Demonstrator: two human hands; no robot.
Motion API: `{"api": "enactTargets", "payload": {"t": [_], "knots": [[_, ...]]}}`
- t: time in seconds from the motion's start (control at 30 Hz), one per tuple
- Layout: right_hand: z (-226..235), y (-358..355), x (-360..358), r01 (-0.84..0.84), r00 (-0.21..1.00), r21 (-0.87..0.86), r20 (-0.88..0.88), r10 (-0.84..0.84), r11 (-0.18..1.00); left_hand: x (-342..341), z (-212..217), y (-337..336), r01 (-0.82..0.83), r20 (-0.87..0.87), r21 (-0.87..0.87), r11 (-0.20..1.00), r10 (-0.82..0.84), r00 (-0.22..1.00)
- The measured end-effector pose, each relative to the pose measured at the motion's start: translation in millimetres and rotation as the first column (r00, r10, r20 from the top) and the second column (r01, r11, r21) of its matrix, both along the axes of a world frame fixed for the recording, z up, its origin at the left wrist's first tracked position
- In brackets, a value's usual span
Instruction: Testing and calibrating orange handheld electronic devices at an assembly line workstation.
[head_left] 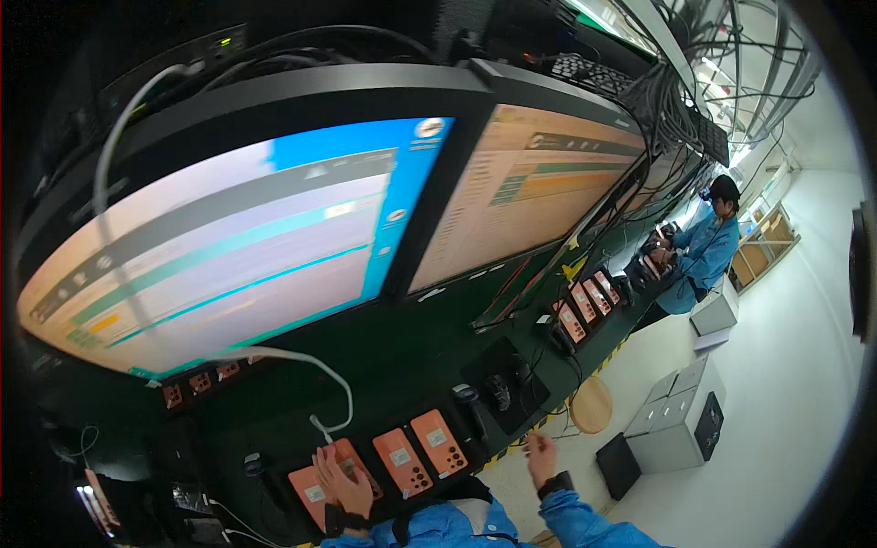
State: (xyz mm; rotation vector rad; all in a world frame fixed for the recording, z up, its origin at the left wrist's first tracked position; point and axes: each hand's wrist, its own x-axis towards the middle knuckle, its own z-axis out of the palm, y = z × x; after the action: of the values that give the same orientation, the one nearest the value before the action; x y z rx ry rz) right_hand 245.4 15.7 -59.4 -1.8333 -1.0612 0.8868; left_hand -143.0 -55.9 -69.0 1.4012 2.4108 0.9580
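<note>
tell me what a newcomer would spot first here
Probably the large lit monitor at upper left, with a second monitor to its right. Next come the pink phones in a row at lower centre, the left hand over one, and another person in blue at upper right.

Left hand point(343, 484) on pink phone point(351, 452); right hand point(541, 458) curled, well apart; two lit monitors point(274, 233) beyond.
</note>
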Motion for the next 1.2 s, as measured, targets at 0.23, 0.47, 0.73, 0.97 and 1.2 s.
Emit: {"api": "enactTargets", "payload": {"t": [0.23,0.47,0.73,0.97,1.2], "knots": [[-40,135,67,-0.108,0.958,0.143,0.281,0.064,0.984,55,-19,-19,-0.087,-0.287,-0.226,0.97,0.019,0.958],[-69,142,93,-0.327,0.813,0.175,0.554,0.182,0.928,78,-46,-15,-0.349,-0.434,-0.478,0.806,0.128,0.892],[-103,103,202,-0.352,0.567,-0.391,0.634,0.526,0.85,94,-38,-6,-0.438,-0.489,-0.509,0.741,0.17,0.855],[-89,120,257,0.008,0.666,-0.007,0.746,-0.001,1.0,96,-37,-8,-0.447,-0.482,-0.478,0.756,0.199,0.853],[-80,166,145,-0.519,0.8,0.199,0.456,0.39,0.831,98,-37,-11,-0.462,-0.44,-0.457,0.76,0.258,0.86]]}}
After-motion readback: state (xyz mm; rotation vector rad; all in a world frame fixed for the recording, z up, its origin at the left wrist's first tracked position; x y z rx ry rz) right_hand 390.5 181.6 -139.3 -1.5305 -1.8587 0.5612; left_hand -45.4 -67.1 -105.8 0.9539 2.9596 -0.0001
